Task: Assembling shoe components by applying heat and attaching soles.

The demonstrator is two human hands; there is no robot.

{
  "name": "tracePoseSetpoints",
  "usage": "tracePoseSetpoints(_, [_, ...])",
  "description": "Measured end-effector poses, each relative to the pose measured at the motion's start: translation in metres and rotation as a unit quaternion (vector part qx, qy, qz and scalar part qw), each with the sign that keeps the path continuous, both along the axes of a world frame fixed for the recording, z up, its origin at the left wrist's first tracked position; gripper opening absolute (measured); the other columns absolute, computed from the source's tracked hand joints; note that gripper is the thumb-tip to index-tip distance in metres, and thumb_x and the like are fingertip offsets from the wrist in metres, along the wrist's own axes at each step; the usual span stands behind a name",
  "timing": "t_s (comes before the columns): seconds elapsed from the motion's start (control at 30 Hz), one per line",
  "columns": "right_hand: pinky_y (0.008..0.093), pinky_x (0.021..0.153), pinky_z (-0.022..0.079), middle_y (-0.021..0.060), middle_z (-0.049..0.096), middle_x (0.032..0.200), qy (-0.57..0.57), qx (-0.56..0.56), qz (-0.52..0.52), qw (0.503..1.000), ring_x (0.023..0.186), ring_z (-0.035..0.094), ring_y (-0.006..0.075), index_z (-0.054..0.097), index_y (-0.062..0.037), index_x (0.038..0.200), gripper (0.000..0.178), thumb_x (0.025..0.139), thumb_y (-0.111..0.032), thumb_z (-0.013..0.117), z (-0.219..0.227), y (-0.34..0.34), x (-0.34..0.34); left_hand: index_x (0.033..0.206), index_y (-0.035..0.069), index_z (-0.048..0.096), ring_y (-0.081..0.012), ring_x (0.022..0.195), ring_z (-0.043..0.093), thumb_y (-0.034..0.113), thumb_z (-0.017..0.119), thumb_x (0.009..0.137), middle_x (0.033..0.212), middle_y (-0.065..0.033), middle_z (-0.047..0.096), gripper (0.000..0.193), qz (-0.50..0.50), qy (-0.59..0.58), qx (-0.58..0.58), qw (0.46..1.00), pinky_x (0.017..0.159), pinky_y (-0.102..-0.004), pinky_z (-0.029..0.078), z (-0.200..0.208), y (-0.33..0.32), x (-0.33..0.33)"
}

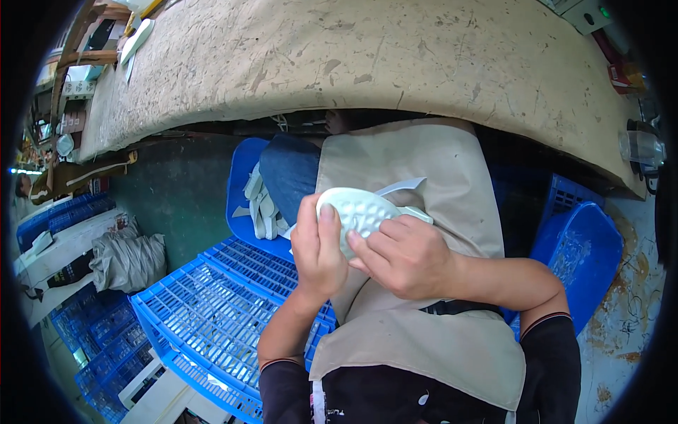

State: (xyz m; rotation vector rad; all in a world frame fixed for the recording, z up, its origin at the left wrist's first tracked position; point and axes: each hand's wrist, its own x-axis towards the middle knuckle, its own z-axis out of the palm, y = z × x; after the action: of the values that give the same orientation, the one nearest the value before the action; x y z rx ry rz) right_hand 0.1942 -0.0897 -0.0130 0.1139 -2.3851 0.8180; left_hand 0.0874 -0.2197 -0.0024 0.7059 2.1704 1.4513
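Observation:
A pale mint-white shoe sole (359, 209) with a dimpled face is held up over my lap, tilted toward me. My left hand (318, 251) is closed round its left end, the thumb lying on the dimpled side. Closed on the sole's lower right edge, my right hand (409, 260) has its fingers curled and covers part of it. A thin pale strip (402, 186) sticks out behind the sole; where it joins is hidden. Under both hands a beige apron (452, 191) covers my legs.
A worn beige worktable (353, 63) spans the far side. Left of my knee, a blue tub (238, 185) holds several white pieces (263, 212). An upturned-looking blue crate (205, 304) stands near left, and another blue tub (583, 247) at right. A pale sole (138, 39) lies at the table's far left.

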Motion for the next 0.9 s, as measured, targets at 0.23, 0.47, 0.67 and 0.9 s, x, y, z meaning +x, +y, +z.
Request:
tracePoseSetpoints(0.23, [0.0295, 0.066, 0.049, 0.0109, 0.069, 0.088, -0.033, -0.250, -0.184, 0.950, 0.070, 0.060, 0.0170, 0.070, 0.0001, 0.088, 0.025, 0.094, -0.018, 0.054, 0.039, 0.096, 0.031, 0.118, -0.003, 0.058, -0.0109, 0.068, 0.053, 0.048, 0.053, 0.100, 0.086, -0.0105, 0.062, 0.054, 0.039, -0.141, 0.221, 0.964, 0.060, -0.0221, 0.042, 0.009, 0.013, -0.063])
tracePoseSetpoints(0.47, [0.0318, 0.069, 0.056, 0.0185, 0.069, 0.096, -0.254, -0.847, 0.146, 0.444, 0.073, 0.066, 0.0246, 0.060, 0.0068, 0.119, 0.063, 0.105, -0.050, 0.036, -0.014, 0.082, 0.023, 0.122, -0.003, 0.057, -0.0106, 0.072, 0.055, 0.064, 0.054, 0.092, 0.087, -0.0112, 0.062, 0.073, -0.283, -0.322, 0.397, 0.812, 0.061, -0.0200, 0.040, -0.006, 0.047, -0.086])
tracePoseSetpoints(0.67, [0.0307, 0.061, 0.055, 0.0170, 0.067, 0.082, -0.133, -0.842, 0.051, 0.520, 0.062, 0.063, 0.0218, 0.062, 0.0063, 0.109, 0.035, 0.102, -0.026, 0.052, 0.019, 0.052, 0.080, 0.153, 0.001, 0.019, -0.0266, 0.119, 0.050, 0.037, 0.069, 0.087, 0.138, -0.0191, 0.046, 0.091, -0.261, -0.126, 0.149, 0.945, 0.101, -0.0352, 0.040, 0.003, 0.047, 0.013])
tracePoseSetpoints(0.9, [0.0209, 0.051, 0.050, 0.0120, 0.066, 0.078, -0.086, -0.845, -0.096, 0.518, 0.059, 0.060, 0.0127, 0.061, 0.0049, 0.104, 0.019, 0.098, -0.013, 0.059, 0.017, 0.041, 0.103, 0.156, 0.004, 0.013, -0.0295, 0.122, 0.048, 0.025, 0.067, 0.086, 0.146, -0.0210, 0.039, 0.091, -0.216, -0.251, 0.045, 0.942, 0.103, -0.0378, 0.039, -0.039, 0.089, 0.038])
